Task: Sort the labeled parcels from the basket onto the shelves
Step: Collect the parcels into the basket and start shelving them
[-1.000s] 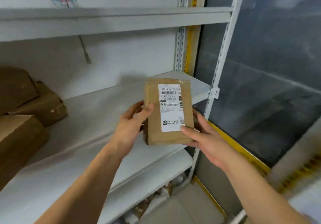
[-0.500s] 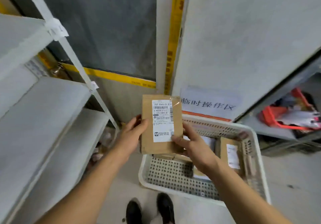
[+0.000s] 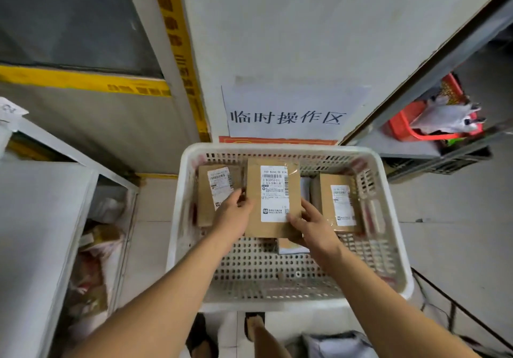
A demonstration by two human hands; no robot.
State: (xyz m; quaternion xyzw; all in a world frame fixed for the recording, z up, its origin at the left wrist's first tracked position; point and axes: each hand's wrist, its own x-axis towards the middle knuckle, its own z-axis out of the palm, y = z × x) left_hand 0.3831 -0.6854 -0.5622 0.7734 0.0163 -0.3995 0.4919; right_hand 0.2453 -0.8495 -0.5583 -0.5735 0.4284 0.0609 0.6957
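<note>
A flat brown parcel [image 3: 270,196] with a white barcode label is held upright over the white perforated basket [image 3: 277,282]. My left hand [image 3: 231,216] grips its left edge and my right hand [image 3: 308,223] grips its lower right corner. Inside the basket a second labeled parcel [image 3: 213,188] leans at the left and a third [image 3: 340,205] leans at the right. A smaller flat packet [image 3: 291,246] lies on the basket floor under my right hand, mostly hidden.
The white shelf [image 3: 36,218] stands at the left, with bagged goods on its lower level. A wall sign with Chinese characters [image 3: 288,116] hangs behind the basket. A red basket [image 3: 410,127] sits on a grey rack at the right. My feet are below the basket.
My view has swung from the shelf to the right and down onto the basket. Both hands have carried the same parcel along and now hold it above the basket.
</note>
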